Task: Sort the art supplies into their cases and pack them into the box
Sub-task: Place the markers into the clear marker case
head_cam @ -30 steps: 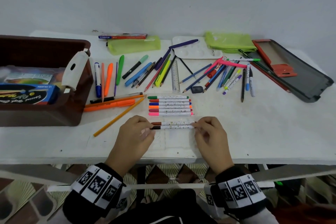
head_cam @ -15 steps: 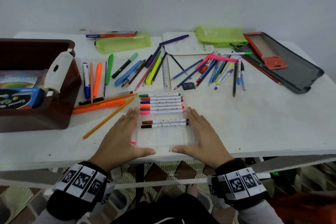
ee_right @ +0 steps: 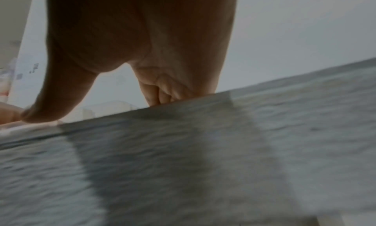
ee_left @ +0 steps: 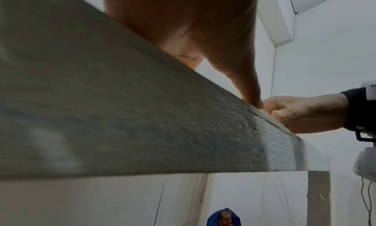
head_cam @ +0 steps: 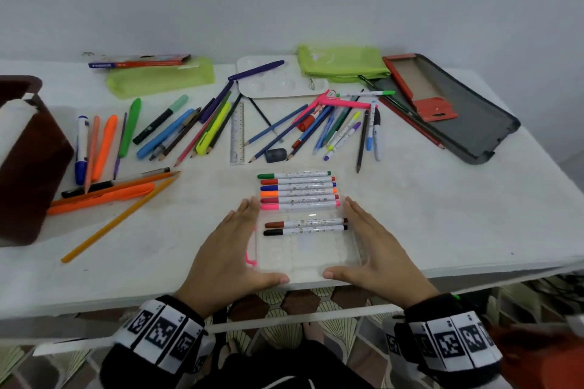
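A: What's diff vs 1 s ago?
B: Both hands let go of the brown and black felt-tip markers (head_cam: 306, 227). Left hand (head_cam: 230, 252) & right hand (head_cam: 370, 250) now lie flat, fingers straight, flanking the clear plastic marker case (head_cam: 308, 257), thumbs at its near edge.
A: Markers?
B: Lying in the case.

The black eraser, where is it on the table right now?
In the head view the black eraser lies mid-table, just right of the clear ruler's near end and just beyond the green marker atop the clear marker case.
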